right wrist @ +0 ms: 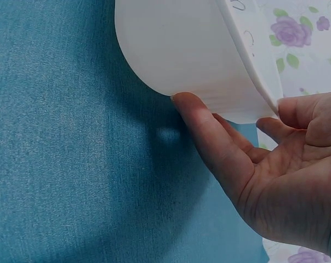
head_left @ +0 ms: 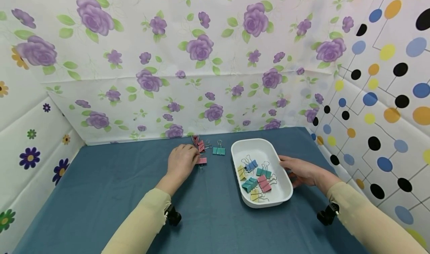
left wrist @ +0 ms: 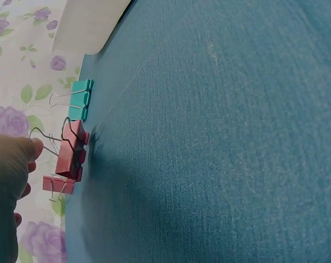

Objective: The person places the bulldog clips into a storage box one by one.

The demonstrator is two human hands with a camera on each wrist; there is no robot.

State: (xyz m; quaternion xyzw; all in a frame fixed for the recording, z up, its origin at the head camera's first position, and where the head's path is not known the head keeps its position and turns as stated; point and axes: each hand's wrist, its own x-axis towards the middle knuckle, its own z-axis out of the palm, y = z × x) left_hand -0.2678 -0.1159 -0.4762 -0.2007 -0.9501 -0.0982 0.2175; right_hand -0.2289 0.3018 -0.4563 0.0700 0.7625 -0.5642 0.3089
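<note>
Cream sleeves (head_left: pixel 142 220) come nearest. Left hand (head_left: pixel 182 158) pinches a red clip (left wrist: pixel 70 153), teal clip (left wrist: pixel 79 99) nearby; right hand (head_left: pixel 300 169), part-hidden, grips a tray (head_left: pixel 260 149).

No text, labels, brands, numbers or signs can be read, at least at this sharpness.

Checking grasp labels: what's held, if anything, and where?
Left hand: a pinkish-red binder clip, by a wire handle. Right hand: the white tray, by its right rim and outer wall.
</note>
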